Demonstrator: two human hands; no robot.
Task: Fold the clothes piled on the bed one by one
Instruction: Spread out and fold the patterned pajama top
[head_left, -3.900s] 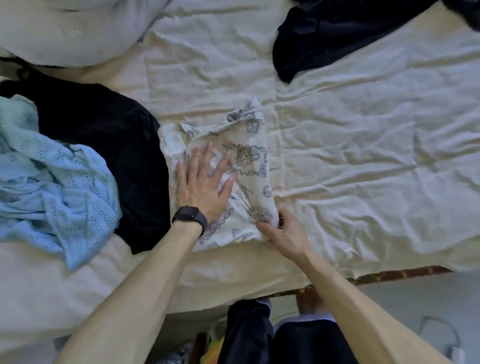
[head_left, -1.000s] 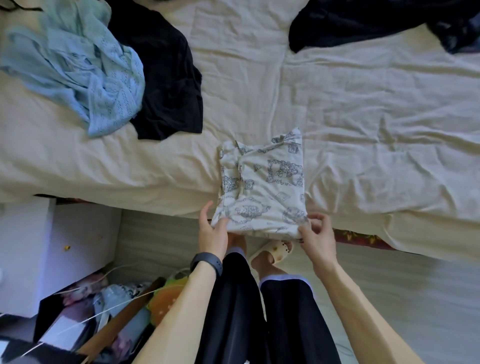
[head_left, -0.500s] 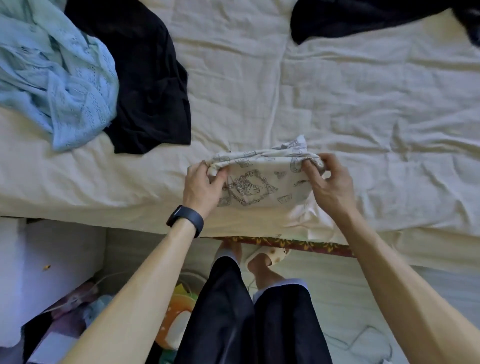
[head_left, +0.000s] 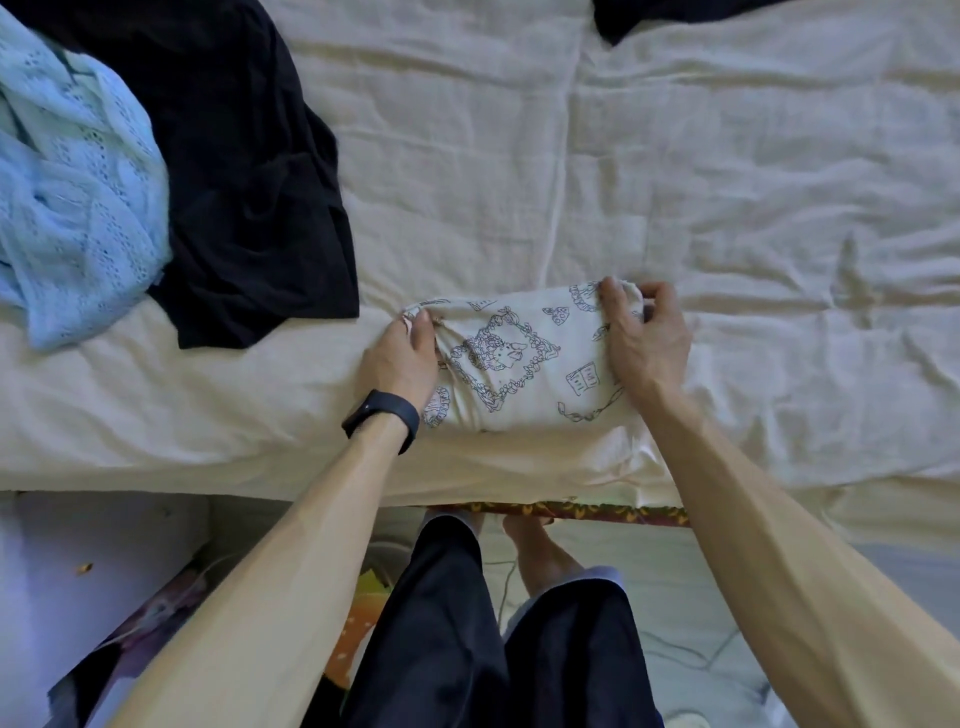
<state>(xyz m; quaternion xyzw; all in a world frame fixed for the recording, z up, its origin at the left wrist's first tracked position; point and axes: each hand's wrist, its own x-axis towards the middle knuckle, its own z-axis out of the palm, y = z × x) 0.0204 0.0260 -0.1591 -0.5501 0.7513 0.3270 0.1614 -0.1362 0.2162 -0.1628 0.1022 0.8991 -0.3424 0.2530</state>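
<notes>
The folded garment (head_left: 524, 364) lies on the bed (head_left: 727, 182), piled clothes (head_left: 156, 156) behind it leftward.

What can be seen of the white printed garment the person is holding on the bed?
The printed garment is cream-white, soft-looking cloth with dark line drawings: a framed animal figure, an open book and small mushroom-like shapes. It is folded into a compact, wide rectangle. It lies flat on the cream bed sheet, near the bed's front edge. The left hand grips its left end, and the right hand pinches its upper right corner.
</notes>
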